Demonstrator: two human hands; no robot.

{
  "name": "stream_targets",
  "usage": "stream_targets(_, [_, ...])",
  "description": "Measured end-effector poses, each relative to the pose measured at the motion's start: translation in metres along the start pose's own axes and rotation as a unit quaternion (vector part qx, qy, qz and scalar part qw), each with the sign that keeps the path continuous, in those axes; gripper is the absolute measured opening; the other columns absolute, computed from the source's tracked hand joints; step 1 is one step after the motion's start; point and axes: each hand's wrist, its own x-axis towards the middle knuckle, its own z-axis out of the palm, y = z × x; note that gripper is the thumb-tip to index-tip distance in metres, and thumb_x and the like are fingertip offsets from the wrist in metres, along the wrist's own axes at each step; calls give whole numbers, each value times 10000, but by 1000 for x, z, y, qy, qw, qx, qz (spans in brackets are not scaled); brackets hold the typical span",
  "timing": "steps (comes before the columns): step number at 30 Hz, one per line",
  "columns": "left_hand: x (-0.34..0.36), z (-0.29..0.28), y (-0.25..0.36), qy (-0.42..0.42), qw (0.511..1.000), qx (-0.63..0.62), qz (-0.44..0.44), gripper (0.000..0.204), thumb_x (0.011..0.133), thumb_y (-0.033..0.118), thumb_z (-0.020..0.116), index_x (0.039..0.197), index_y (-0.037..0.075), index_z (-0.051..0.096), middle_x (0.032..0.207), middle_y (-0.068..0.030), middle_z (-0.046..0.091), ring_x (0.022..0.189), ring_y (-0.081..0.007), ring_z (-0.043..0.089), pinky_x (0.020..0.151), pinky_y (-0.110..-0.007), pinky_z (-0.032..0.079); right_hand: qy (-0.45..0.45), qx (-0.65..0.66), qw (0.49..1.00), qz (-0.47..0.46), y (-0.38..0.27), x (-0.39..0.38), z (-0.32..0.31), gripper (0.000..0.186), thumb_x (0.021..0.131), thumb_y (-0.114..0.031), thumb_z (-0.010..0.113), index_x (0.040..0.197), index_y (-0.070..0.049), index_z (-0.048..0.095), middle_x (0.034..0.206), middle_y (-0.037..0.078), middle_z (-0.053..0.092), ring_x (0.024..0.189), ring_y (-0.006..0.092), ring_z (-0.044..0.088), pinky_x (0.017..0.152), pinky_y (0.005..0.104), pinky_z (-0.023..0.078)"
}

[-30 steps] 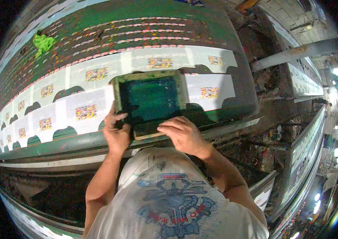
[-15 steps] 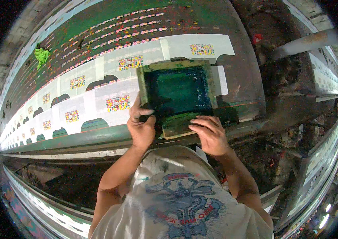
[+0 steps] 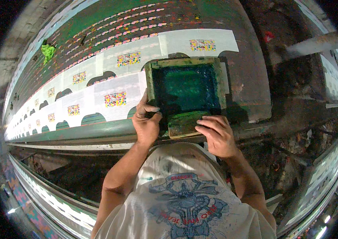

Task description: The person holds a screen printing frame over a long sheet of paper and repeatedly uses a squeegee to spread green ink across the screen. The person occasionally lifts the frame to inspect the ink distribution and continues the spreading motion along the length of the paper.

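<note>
A wooden-framed printing screen (image 3: 151,81) with dark green ink across its mesh is held over the near row of white cut pieces. My left hand (image 3: 148,122) is closed on the near left part of its frame, thumb toward the inside. A flat squeegee (image 3: 187,124), stained green, rests at the near end of the screen. My right hand (image 3: 218,135) has its fingertips closed on the squeegee's right end. Left of the screen lies a white cut piece (image 3: 93,105) with a colourful dotted print. Whatever lies beneath the screen is mostly hidden.
The long green table (image 3: 252,83) carries two rows of printed white pieces (image 3: 169,42) and ends at the right. A bright green cloth (image 3: 48,52) lies at the far left. Another table (image 3: 53,203) runs behind me, and a pale pipe (image 3: 314,44) is at upper right.
The screen has shifted slightly right relative to the printed pieces, covering more of the piece at its right. Both hands went along with it, keeping their grips. My view has also shifted a little.
</note>
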Motion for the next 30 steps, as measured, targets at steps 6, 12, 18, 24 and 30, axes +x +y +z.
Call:
stream_targets(6, [-3, -1, -4, 4, 1000, 7, -5, 283, 750, -182, 717, 908, 51, 747, 1742, -289, 491, 1593, -361, 510, 1306, -437, 370, 11, 3, 1000, -5, 3, 8, -2, 359, 891, -27, 743, 1231, -119, 813, 1296, 55, 779, 1222, 325, 730, 1045, 499, 561])
stream_targets(12, [-3, 3, -2, -2, 1000, 5, -2, 282, 757, -188, 711, 900, 53, 741, 1743, -290, 488, 1593, -358, 511, 1305, -432, 371, 20, -7, 1000, -9, 5, 18, -5, 419, 881, 26, 711, 1269, -105, 801, 1270, 76, 779, 1202, 329, 732, 1025, 499, 568])
stream_targets(18, [-2, 7, -4, -1, 1000, 15, 11, 277, 758, -190, 706, 887, 54, 731, 1733, -288, 504, 1567, -351, 535, 1293, -429, 384, 12, -17, 1000, -6, 5, 21, -8, 448, 874, 40, 717, 1294, -99, 791, 1259, 81, 769, 1201, 334, 724, 1028, 501, 572])
stream_targets(24, [-3, 6, -9, 0, 1000, 6, 18, 266, 750, -168, 723, 883, 61, 735, 1718, -288, 525, 1502, -358, 580, 1277, -434, 395, -49, -57, 997, 7, -5, 29, -17, 447, 870, -4, 732, 1303, -108, 780, 1262, 73, 739, 1194, 324, 703, 1057, 501, 565])
stream_targets(30, [-3, 7, -2, 0, 999, 43, -7, 273, 736, -157, 735, 901, 60, 748, 1711, -289, 533, 1481, -371, 588, 1277, -446, 399, -174, -160, 972, -10, -23, 49, -30, 398, 914, -56, 705, 1307, -84, 761, 1213, 95, 738, 1168, 340, 702, 1067, 491, 563])
